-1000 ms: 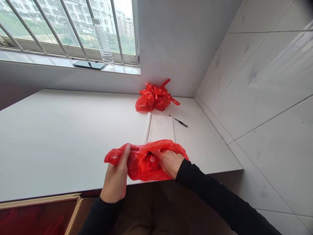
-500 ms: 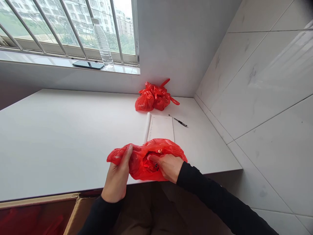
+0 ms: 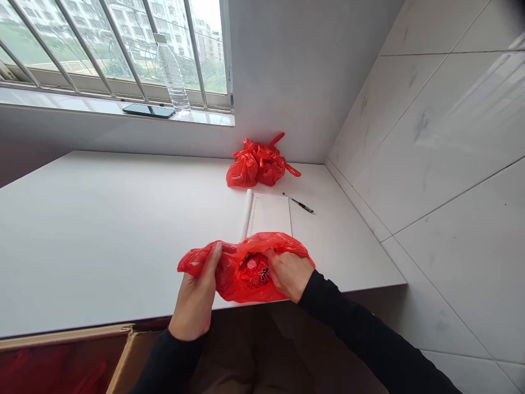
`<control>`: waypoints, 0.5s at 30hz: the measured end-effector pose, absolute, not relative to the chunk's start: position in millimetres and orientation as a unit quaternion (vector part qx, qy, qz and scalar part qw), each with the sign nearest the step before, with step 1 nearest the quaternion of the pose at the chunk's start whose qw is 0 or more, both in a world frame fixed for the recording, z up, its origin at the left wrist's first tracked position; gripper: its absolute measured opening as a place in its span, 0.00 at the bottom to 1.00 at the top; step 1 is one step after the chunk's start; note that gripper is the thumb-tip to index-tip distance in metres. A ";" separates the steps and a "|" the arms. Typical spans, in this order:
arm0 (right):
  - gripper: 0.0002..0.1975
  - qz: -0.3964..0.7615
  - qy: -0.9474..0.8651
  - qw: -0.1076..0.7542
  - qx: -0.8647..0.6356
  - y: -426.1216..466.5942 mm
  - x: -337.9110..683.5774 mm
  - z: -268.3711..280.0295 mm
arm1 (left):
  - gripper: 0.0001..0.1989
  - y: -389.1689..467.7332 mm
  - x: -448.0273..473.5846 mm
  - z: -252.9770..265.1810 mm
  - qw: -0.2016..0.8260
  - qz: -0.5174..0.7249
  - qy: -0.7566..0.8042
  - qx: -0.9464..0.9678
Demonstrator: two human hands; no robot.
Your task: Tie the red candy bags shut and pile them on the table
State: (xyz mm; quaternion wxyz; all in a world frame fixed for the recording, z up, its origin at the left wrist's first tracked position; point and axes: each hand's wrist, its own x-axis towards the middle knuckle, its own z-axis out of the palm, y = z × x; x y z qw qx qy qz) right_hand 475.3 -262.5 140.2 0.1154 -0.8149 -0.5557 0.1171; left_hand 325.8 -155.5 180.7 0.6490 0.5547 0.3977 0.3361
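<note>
- At the near edge of a white counter point(image 3: 123, 230), a thin red plastic bag point(image 3: 230, 280) lies on its side between two bare hands, its mouth open; whether it rests on the counter or is held just above cannot be told.
- The left hand point(image 3: 194, 301) pinches the gathered plastic at the bag's left end, thumb on top.
- The right hand point(image 3: 292, 275) reaches into the mouth; its fingertips are hidden, so whether they grip anything cannot be told.
- Inside show small shiny red packets point(image 3: 256, 272) with dark and pale printing.
- The bag looks light, limp and rather slippery, likely to crumple or tear if pulled hard; the bunched end or a folded rim seems the surest hold. The packets look light, best taken by a flat edge.
- Beyond the bag, which hides its near end, lies a white notebook point(image 3: 270, 213), with a black pen point(image 3: 302, 206) to its right.
- Against the grey wall point(image 3: 295, 71) sit knotted red bags point(image 3: 262, 164).
- Left, a barred window point(image 3: 102, 44) has a phone point(image 3: 149, 110) and a clear bottle point(image 3: 173, 76) on its sill; right, a pale tiled wall point(image 3: 451, 137).
- Bottom left, an open cardboard box point(image 3: 122, 358).
</note>
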 end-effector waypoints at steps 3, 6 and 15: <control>0.21 0.114 -0.557 0.119 -0.814 -256.9 475.1 141.2 | 0.24 -155.5 326.4 180.8 0.650 0.338 0.397 0.553; 0.22 0.108 -0.569 0.128 -0.805 -250.7 473.9 142.0 | 0.23 -155.6 326.6 181.9 0.652 0.339 0.393 0.553; 0.23 0.112 -0.612 0.146 -0.769 -253.5 472.9 142.7 | 0.18 -154.8 325.0 181.7 0.650 0.358 0.386 0.549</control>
